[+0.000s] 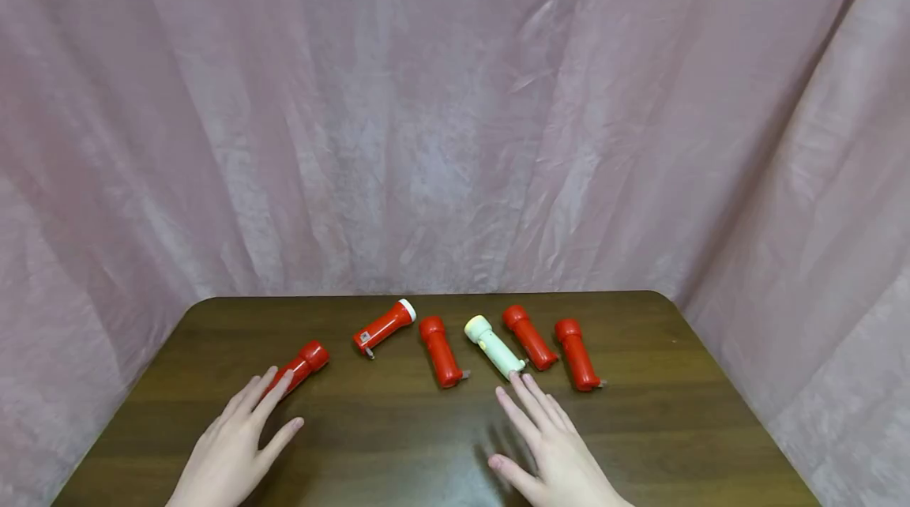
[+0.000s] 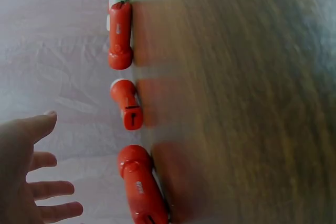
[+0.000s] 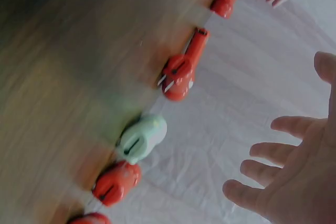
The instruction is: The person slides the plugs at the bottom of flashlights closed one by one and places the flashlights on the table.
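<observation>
In the head view my left hand [image 1: 231,436] overlaps the lower end of the leftmost red flashlight [image 1: 310,358]. The left wrist view shows that hand's fingers [image 2: 55,188] spread and holding nothing, with a gap to this flashlight [image 2: 142,190]. My right hand [image 1: 550,444] is nearest the pale green flashlight [image 1: 494,345], its fingertips right at the tail end in the head view. From the right wrist, the right hand's fingers [image 3: 270,153] appear straight, spread and away from the flashlights.
A red flashlight with a white rim [image 1: 384,325] and another red flashlight [image 1: 441,353] lie mid-table. Two more red flashlights [image 1: 529,337] lie right of the green one. All rest on a dark wooden table [image 1: 370,444], with a pink curtain [image 1: 426,136] behind.
</observation>
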`<state>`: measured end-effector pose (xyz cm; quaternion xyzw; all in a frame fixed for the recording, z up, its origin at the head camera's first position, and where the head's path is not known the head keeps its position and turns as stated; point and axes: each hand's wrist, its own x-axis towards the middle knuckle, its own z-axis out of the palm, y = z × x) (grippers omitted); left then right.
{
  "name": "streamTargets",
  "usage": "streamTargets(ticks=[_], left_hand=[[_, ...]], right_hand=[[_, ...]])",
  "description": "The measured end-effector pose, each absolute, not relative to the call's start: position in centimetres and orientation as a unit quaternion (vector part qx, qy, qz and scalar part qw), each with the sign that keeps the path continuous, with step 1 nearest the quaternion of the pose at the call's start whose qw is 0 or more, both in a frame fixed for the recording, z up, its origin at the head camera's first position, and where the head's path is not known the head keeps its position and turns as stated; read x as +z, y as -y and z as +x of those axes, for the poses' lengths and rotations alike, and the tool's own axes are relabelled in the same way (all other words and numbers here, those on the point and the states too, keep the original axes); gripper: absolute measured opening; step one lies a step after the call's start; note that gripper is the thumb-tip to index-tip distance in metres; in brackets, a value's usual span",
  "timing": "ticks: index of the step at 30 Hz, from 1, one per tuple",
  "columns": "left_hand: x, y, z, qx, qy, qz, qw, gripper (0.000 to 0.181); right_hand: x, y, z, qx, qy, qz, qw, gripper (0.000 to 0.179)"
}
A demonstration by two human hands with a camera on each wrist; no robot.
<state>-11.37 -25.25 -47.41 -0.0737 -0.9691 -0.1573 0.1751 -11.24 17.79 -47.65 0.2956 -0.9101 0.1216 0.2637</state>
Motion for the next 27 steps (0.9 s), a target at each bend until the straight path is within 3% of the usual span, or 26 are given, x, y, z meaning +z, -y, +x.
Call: streamTargets(ticks=[15, 27], left_hand=[[-48.0, 26.6, -13.1, -0.160, 0.964, -0.086, 0.192, 0.065], [-47.4, 27.0, -15.3, -0.145, 0.969, -0.091, 0.176, 0.065]], right_hand=[[-48.3, -13.8, -11.5, 0.118, 0.903, 0.326, 0.254, 0.069], [-47.8, -11.7, -11.8, 0.124, 0.896, 0.356, 0.235, 0.070]])
